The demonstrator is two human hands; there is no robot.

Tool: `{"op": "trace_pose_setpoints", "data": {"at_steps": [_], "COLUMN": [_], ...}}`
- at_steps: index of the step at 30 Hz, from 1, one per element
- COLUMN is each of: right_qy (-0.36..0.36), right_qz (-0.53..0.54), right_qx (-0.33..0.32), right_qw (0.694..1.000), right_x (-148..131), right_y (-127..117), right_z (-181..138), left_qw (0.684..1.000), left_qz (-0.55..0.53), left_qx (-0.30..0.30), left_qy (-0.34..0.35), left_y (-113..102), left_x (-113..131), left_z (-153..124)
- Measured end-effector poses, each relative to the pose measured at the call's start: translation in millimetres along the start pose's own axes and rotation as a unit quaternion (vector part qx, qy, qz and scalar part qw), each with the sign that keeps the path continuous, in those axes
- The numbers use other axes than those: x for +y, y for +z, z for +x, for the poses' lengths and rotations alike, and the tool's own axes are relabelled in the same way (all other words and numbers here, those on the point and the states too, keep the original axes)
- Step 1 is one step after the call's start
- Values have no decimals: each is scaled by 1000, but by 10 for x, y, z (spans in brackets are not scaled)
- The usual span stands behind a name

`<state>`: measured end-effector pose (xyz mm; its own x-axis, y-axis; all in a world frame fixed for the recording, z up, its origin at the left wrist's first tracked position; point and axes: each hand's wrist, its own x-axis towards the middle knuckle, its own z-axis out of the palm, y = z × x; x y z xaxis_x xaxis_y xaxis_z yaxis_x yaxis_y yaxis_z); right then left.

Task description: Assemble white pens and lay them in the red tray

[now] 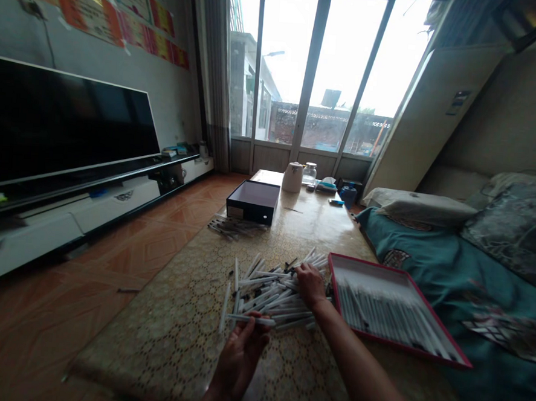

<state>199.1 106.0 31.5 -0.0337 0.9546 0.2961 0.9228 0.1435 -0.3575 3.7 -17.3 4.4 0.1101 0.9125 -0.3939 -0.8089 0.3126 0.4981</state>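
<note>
My left hand [243, 349] is closed around a white pen [260, 321], pinched between thumb and fingers and lying almost level above the patterned tablecloth. Beyond it spreads a loose pile of white pens [266, 298], with small black caps among them. At the pile's far right side my right hand [310, 285] reaches down with its fingertips together; what they grip is hidden. Just right of that hand lies a shallow red-edged box lid [364, 262], holding a row of pens [392, 311] side by side.
A dark open box [251, 217] stands farther up the table, with clear thin parts [234, 227] in front of it. Behind are a kettle [292, 178], a glass jar [310, 173] and a tissue pack [327, 184]. A sofa [410, 251] borders the table's right side.
</note>
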Motion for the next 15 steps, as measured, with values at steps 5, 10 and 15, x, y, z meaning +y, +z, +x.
{"op": "trace_pose_setpoints", "data": {"at_steps": [5, 10, 15], "right_qy": [24, 103, 168], "right_qz": [78, 449, 587], "right_qx": [40, 80, 88], "right_qw": [996, 884, 787], "right_x": [-18, -125, -298], "right_y": [-64, 19, 86], "right_z": [-193, -870, -1419], "left_qw": [1000, 997, 992], "left_qz": [19, 39, 61], "left_qx": [-16, -65, -105], "left_qy": [8, 22, 35], "left_y": [8, 40, 102], "left_x": [-4, -25, -24], "left_z": [-12, -49, -93]}}
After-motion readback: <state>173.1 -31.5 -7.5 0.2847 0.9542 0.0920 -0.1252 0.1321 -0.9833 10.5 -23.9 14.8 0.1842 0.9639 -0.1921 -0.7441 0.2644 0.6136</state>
